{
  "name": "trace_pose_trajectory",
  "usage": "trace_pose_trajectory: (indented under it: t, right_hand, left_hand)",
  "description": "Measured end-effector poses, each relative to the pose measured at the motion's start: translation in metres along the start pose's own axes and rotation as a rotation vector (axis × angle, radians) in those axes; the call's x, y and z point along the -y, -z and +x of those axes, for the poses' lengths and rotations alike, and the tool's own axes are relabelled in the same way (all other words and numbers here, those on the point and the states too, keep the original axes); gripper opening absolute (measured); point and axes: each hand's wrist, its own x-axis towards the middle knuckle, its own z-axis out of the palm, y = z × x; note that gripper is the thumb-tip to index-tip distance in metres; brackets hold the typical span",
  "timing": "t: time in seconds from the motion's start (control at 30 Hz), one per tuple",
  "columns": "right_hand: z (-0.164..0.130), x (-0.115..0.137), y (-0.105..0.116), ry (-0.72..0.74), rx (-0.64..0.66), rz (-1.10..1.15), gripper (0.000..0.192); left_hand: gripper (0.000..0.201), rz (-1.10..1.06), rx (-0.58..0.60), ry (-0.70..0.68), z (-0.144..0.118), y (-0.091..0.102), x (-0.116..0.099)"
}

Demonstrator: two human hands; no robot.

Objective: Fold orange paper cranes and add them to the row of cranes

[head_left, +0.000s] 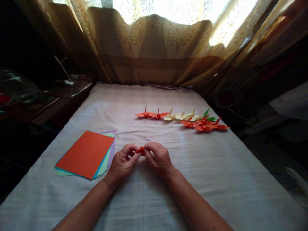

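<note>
Both hands meet low over the cloth-covered bench (216, 179): the left hand (121, 163) and right hand (160, 158) pinch a small folded orange paper piece (141, 150) between their fingertips. A stack of coloured paper sheets (85, 154) lies left; finished folded paper cranes (183, 118) sit beyond.

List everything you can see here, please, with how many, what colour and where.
paper stack: one pile, orange sheet on top, with blue, green and lilac edges showing, on the cloth by the left hand
folded paper piece: one, orange, pinched between both hands
paper cranes: a row of roughly nine, orange, cream and green, on the cloth beyond the hands to the right
cloth: one, pale, covering the work surface
curtain: patterned tan, hanging at the far end with light behind it
side table: one, dark, far left, contents unclear
left hand: fingertips on the orange piece
right hand: fingertips on the orange piece
</note>
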Motion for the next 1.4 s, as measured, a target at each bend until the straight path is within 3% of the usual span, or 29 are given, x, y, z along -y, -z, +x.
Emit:
trace_pose_trajectory:
  t: [0.17, 0.27, 0.43, 0.63, 0.73, 0.93, 1.03, 1.17, 1.4]
  right_hand:
    - [0.0, 0.001, 0.0, -0.141, 0.086, 0.017, 0.015]
    - [0.0, -0.001, 0.0, -0.217, 0.135, -0.002, 0.015]
    - [0.001, -0.009, 0.001, -0.188, 0.211, -0.103, 0.015]
    - [0.009, -0.007, 0.004, -0.185, 0.384, -0.343, 0.014]
    - [0.01, -0.007, 0.002, -0.184, 0.402, -0.38, 0.014]
    - [-0.002, -0.003, 0.002, -0.161, 0.293, -0.413, 0.028]
    - [-0.016, 0.006, 0.003, -0.114, 0.399, -0.439, 0.043]
    - [-0.027, 0.014, 0.005, -0.192, 0.574, -0.457, 0.059]
    - [-0.031, 0.013, 0.019, -0.368, 0.597, -0.527, 0.055]
  left_hand:
    - [0.025, -0.022, 0.061, 0.103, -0.001, -0.002, 0.004]
    - [0.029, 0.157, 0.037, 0.017, -0.001, -0.003, 0.002]
    - [0.02, 0.449, -0.034, -0.182, -0.002, -0.004, -0.003]
    - [0.015, 0.652, 0.036, -0.218, -0.002, -0.003, -0.007]
    - [0.013, 0.732, 0.038, -0.199, 0.0, -0.004, -0.009]
    - [0.009, 0.737, 0.025, -0.174, 0.002, -0.008, 0.0]
    - [0.015, 0.736, 0.025, -0.157, 0.002, -0.009, 0.006]
    - [0.02, 0.741, 0.036, -0.139, 0.002, -0.008, 0.007]
    - [0.022, 0.803, 0.046, -0.095, 0.005, -0.004, 0.0]
